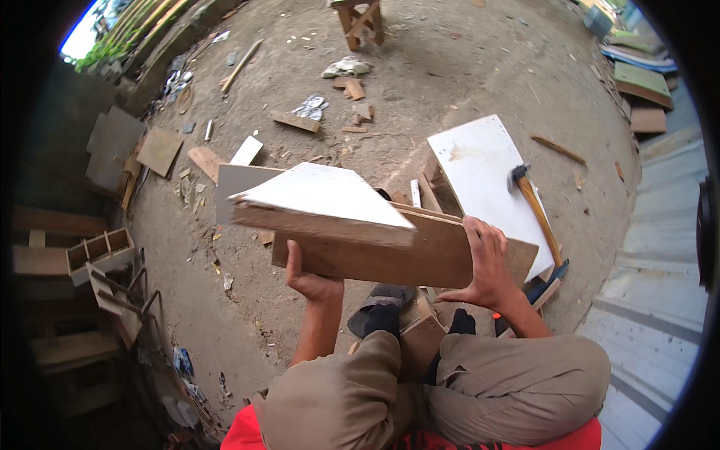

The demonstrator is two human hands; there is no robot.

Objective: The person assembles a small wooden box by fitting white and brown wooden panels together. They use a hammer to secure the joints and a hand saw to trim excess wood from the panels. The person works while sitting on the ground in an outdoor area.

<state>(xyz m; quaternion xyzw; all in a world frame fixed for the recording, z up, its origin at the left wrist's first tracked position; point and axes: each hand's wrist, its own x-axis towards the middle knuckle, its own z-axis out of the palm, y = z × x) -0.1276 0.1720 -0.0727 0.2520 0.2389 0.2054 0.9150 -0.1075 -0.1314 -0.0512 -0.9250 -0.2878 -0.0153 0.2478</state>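
Both my hands hold up a wooden board assembly point(375, 259) over my knees. Its near side is a long brown plank. On top lies a white-faced piece point(322, 193) with a slanted right end and a rough, chipped edge. My left hand point(313, 281) grips the plank's lower left, thumb up against its face and fingers hidden beneath. Around the right part of the plank, my right hand point(487, 262) is closed, fingers over the top edge and thumb below. Beyond it, a claw hammer point(541, 214) with a wooden handle rests on a large white board point(472, 161).
A dark blue-handled tool point(553, 279), partly hidden, lies right of my knees. Wood scraps, including a square panel point(160, 151), litter the ground. A wooden stool point(360, 22) stands ahead. Stacked wooden pieces point(105, 251) line the left; corrugated metal sheeting point(645, 315) borders the right.
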